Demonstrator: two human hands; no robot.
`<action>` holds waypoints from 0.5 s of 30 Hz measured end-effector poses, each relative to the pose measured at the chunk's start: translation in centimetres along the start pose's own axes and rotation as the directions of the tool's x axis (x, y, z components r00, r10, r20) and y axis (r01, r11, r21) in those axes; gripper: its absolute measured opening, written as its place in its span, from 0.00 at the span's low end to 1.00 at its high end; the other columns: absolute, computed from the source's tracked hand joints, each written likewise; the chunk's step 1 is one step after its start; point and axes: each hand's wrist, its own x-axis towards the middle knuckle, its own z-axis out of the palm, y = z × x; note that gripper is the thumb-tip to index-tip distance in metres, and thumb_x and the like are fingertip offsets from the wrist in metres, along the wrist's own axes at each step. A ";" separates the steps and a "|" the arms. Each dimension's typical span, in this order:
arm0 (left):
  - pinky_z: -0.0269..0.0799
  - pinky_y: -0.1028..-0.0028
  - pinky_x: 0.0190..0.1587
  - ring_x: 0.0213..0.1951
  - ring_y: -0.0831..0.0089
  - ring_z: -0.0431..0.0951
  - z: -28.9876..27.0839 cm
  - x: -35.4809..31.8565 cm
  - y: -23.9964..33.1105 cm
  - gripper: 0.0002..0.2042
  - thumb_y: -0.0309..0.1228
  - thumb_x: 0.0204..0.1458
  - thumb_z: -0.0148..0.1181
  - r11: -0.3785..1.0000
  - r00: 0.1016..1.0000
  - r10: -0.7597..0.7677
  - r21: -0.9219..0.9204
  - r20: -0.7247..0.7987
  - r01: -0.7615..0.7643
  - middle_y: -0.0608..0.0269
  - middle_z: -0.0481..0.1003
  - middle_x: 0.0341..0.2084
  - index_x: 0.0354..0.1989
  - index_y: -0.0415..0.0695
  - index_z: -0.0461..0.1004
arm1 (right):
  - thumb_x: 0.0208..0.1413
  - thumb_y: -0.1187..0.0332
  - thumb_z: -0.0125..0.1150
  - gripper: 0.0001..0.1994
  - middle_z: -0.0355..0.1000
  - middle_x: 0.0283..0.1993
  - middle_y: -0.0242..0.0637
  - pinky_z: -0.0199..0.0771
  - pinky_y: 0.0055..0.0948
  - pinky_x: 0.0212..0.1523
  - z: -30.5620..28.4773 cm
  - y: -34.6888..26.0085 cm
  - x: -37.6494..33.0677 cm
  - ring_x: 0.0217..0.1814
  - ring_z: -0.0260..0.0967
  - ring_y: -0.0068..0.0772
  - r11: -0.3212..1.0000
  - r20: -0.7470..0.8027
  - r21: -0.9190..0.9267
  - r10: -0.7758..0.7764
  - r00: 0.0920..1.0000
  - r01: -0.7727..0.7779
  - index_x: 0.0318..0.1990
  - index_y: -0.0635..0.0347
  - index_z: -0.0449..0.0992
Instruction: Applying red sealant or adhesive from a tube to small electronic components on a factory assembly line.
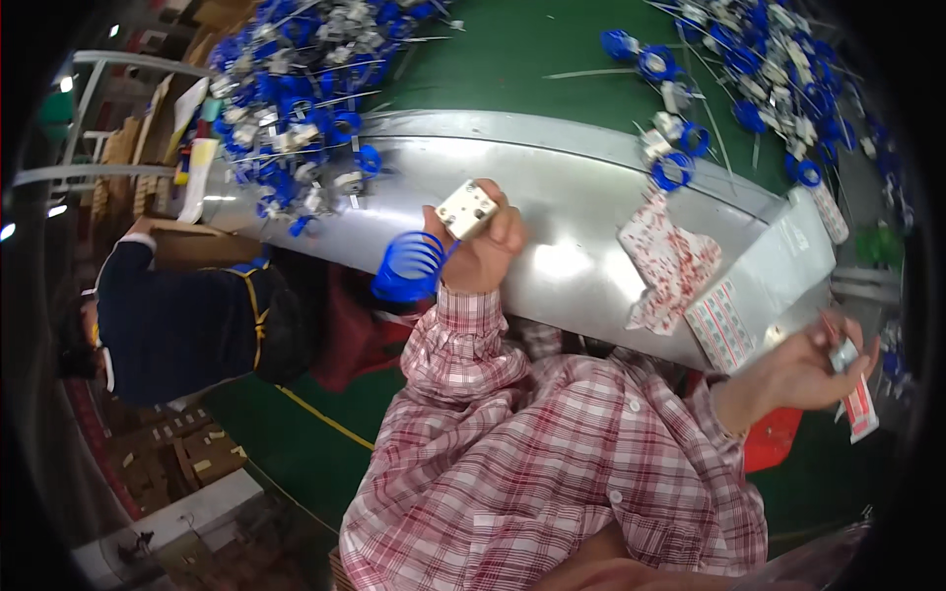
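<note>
My left hand (pixel 480 261) is raised over the near edge of the metal worktop, its fingers closed round a small white block (pixel 466 209) with dark holes in its face. A blue coiled cord (pixel 410 266) hangs beside that wrist, seemingly joined to the block. At the far right my right hand (pixel 796 369) is out past the worktop's near edge. Pinched in its fingers is a red-and-white label strip (pixel 860 409), dangling below them. A small pale piece (pixel 843 355) shows at the fingertips, too blurred to name.
Blue-and-white corded parts lie heaped at the back left (pixel 296 98) and back right (pixel 778 69) of the green worktop (pixel 512 59). A red-speckled cloth (pixel 670 261), a sheet of labels (pixel 724 325) and a white plastic bag (pixel 778 256) lie on the metal edge. Another person (pixel 177 305) sits at left.
</note>
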 end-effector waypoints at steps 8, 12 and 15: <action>0.68 0.73 0.24 0.24 0.63 0.71 6.9 -1.3 -9.3 0.36 0.62 0.41 0.45 0.969 0.972 -0.234 -0.077 0.039 0.236 0.52 0.67 0.21 0.33 0.32 0.60 | 0.55 0.60 0.35 0.17 0.56 0.18 0.31 0.46 0.20 0.16 5.2 0.0 -8.4 0.14 0.45 0.21 0.978 0.595 0.188 -0.037 0.803 -0.094 0.47 0.62 0.57; 0.70 0.71 0.29 0.29 0.61 0.71 6.8 -1.7 -10.1 0.37 0.62 0.41 0.45 0.961 0.959 -0.277 0.024 0.059 0.276 0.48 0.68 0.24 0.35 0.29 0.59 | 0.56 0.59 0.31 0.19 0.57 0.18 0.31 0.45 0.21 0.15 4.9 0.5 -8.9 0.13 0.44 0.21 0.977 0.658 0.211 -0.115 0.744 -0.035 0.48 0.62 0.57; 0.70 0.70 0.32 0.31 0.61 0.71 6.7 -1.8 -10.3 0.38 0.61 0.41 0.45 0.973 0.964 -0.232 0.027 0.129 0.231 0.43 0.68 0.26 0.36 0.27 0.58 | 0.57 0.57 0.25 0.19 0.58 0.20 0.33 0.47 0.21 0.13 4.9 0.3 -8.7 0.13 0.46 0.22 0.986 0.693 0.164 -0.120 0.711 0.007 0.45 0.63 0.55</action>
